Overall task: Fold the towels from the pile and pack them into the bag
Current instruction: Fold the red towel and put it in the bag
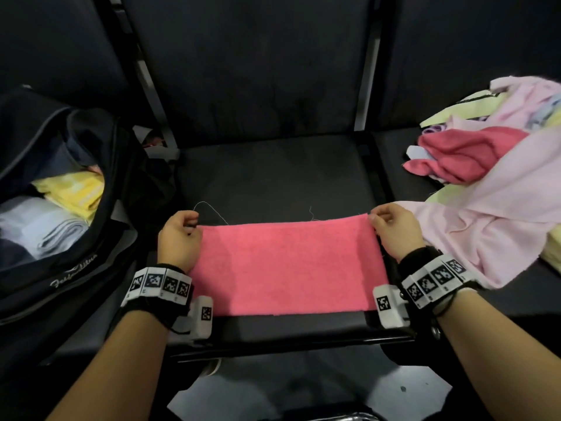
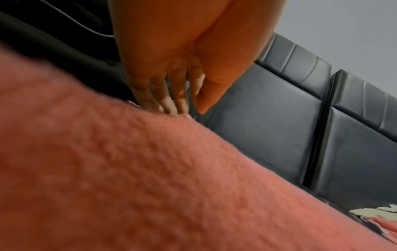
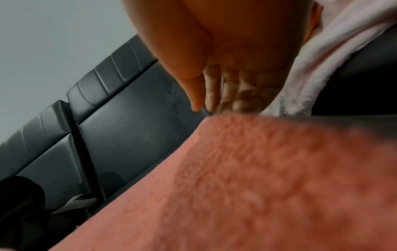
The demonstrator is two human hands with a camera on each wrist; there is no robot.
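The step in hand seems to be the folding of one towel: a coral-pink terry towel (image 1: pixel 288 265) lies flat on the black padded seat (image 1: pixel 273 177) in the centre of the head view, and each hand holds one of its far corners. The left hand (image 1: pixel 179 238), at about 9 o'clock from the towel's middle, pinches the far-left corner with curled fingers; the right hand (image 1: pixel 397 235), at about 3 o'clock, pinches the far-right corner in the same way. In the left wrist view the fingertips (image 2: pixel 169 107) meet the cloth edge, and the right wrist view shows the same. I judge that the next move is to bring this far edge toward 6 o'clock, onto the near edge, so both corners must travel together and land evenly. The near edge of the towel lies close to the front edge of the seat, so there is little room there and the cloth could slip over it. Toward 12 o'clock the seat is free up to the backrest. At 9 o'clock stands the open black fabric bag (image 1: pixel 45 268) with folded yellow and white towels inside, and at 2 o'clock lies the loose pile of pink, red and pale yellow towels (image 1: pixel 491 183), whose pale pink cloth reaches just beside the right hand.
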